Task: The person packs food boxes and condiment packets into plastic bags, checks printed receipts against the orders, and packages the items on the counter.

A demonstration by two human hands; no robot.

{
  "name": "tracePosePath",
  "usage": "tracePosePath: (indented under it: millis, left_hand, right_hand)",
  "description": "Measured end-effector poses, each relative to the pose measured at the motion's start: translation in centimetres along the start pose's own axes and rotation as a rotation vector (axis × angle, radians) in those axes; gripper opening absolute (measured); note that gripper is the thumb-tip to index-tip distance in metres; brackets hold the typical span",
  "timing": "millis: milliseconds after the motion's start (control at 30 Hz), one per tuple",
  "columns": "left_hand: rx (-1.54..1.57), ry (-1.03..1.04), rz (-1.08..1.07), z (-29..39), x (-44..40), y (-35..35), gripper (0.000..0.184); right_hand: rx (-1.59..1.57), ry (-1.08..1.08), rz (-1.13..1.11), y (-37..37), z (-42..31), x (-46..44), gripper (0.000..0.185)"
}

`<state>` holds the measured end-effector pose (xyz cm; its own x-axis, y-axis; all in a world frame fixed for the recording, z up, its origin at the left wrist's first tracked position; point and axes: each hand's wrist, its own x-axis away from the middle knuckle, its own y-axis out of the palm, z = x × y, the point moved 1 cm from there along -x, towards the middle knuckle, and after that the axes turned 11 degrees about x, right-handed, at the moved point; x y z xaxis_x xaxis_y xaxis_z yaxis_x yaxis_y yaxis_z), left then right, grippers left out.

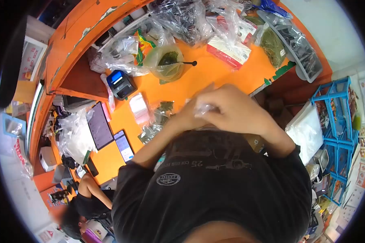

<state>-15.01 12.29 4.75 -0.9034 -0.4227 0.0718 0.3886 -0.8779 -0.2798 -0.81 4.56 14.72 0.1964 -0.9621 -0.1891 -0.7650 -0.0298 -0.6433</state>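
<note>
My right hand (231, 106) is in front of my chest, over the table edge, with fingers curled together around a small piece of clear plastic (205, 109). My left hand (186, 115) meets it from the left. Its fingers are mostly hidden behind the right hand, so its grip does not show. Left of the hands lie a clear bag with dark green contents (163, 115) and a stack of small clear plastic bags (139, 108). Beyond them stands a translucent tub (156, 67) of green leafy or powdery stuff, with a black-handled spoon (188, 63) in it.
A black label printer (121, 85), a tablet (99, 127) and a phone (123, 146) are on the orange table (202, 79). Behind are a red-and-white box (229, 50) and a grey tray (300, 52). Blue baskets (334, 113) stand right. Another person (91, 198) is lower left.
</note>
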Motion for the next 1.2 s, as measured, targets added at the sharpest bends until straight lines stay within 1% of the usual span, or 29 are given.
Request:
tracePosePath:
  millis: [33,67,100,133,200,300,333,367,400,433,467,533,600,667,700,767,833,867,933,967,1000,1033,1100,1167,1200]
  left_hand:
    - [0.117,-0.164,0.0,0.3,-0.5,0.7,0.103]
    - [0.229,-0.163,0.026,1.2,-0.2,0.4,0.104]
    - [0.341,-0.159,0.052,2.0,0.1,0.1,0.105]
    - [0.462,-0.001,0.12,4.0,1.9,-1.5,0.103]
    - [0.39,0.196,0.124,4.1,2.4,-3.3,0.096]
    - [-0.09,0.336,-0.077,-3.0,-1.1,-2.9,0.084]
    - [0.308,0.354,-0.046,-6.3,-2.4,0.1,0.081]
    - [0.701,0.4,-0.028,-9.5,-3.6,3.0,0.079]
    - [1.043,0.3,-0.038,-10.6,-3.9,4.4,0.078]
    - [1.391,0.207,-0.015,-11.6,-4.3,5.8,0.077]
    - [1.19,0.103,-0.117,-11.3,-4.1,5.4,0.075]
    - [0.765,-0.087,-0.312,-10.4,-4.1,4.0,0.071]
    - [0.333,-0.274,-0.472,-10.1,-3.8,3.4,0.068]
    - [0.573,-0.228,-0.532,-9.8,-4.4,3.6,0.055]
    - [0.695,-0.204,-0.562,-9.7,-4.7,3.9,0.049]
    - [0.291,-0.04,-0.327,-14.0,-4.8,5.7,0.037]
    - [-0.131,0.181,-0.249,-13.3,-5.1,6.1,0.034]
    - [-0.357,0.312,-0.284,-9.5,-5.1,5.5,0.037]
    - [-0.624,0.479,-0.411,-12.5,-6.5,4.8,0.035]
    - [-0.512,0.209,-0.353,-10.6,-7.4,4.0,0.034]
    - [-0.392,-0.058,-0.292,-7.0,-7.9,3.1,0.033]
    - [-0.206,-0.079,-0.171,-6.1,-8.6,2.7,0.035]
    - [0.186,-0.052,0.066,-4.2,-10.0,1.8,0.039]
    - [0.339,-0.088,0.385,2.5,-11.7,0.6,0.041]
    - [0.421,-0.124,0.341,4.5,-12.1,0.6,0.043]
  right_hand:
    - [0.09,-0.03,-0.007,0.7,0.2,-0.4,0.014]
    - [0.184,-0.052,-0.007,0.8,0.5,-0.7,0.015]
    - [0.145,0.004,-0.039,-0.1,0.5,-0.6,0.015]
    - [0.098,0.06,-0.08,-2.0,0.2,-0.2,0.014]
    - [0.04,0.109,-0.165,-3.9,-0.3,-0.2,0.014]
    - [-0.081,-0.034,-0.393,-1.5,-0.9,-1.9,0.017]
    - [0.11,-0.209,-0.255,0.7,-0.8,-2.4,0.02]
    - [0.126,-0.192,-0.323,2.6,-0.6,-3.5,0.019]
    - [0.148,-0.179,-0.388,4.4,-0.2,-5.0,0.018]
    - [0.136,-0.124,-0.335,6.3,1.4,-6.7,0.019]
    - [0.126,-0.071,-0.281,7.7,3.8,-8.3,0.02]
    - [0.074,0.153,-0.035,7.9,8.9,-10.6,0.021]
    - [0.124,0.206,0.166,8.8,15.8,-11.0,0.022]
    - [0.162,0.221,0.303,8.5,18.9,-9.7,0.021]
    - [0.14,0.25,0.285,7.6,18.7,-8.8,0.021]
    - [0.101,0.31,0.25,4.1,16.2,-6.7,0.021]
    - [0.162,0.293,0.169,0.4,12.2,-3.1,0.018]
    - [0.115,0.29,0.244,-1.2,11.4,-1.0,0.016]
    - [0.048,0.326,0.606,-3.6,10.5,3.0,0.021]
    - [0.026,0.368,0.89,-4.2,10.3,5.1,0.026]
    - [0.116,0.361,0.991,-3.9,12.0,7.7,0.032]
    - [0.209,0.349,1.094,-2.8,13.9,9.5,0.037]
    - [0.265,0.316,0.906,0.8,14.2,11.4,0.045]
    - [0.643,0.088,0.655,2.4,12.1,10.6,0.066]
    - [0.697,0.087,0.721,2.9,11.9,9.8,0.072]
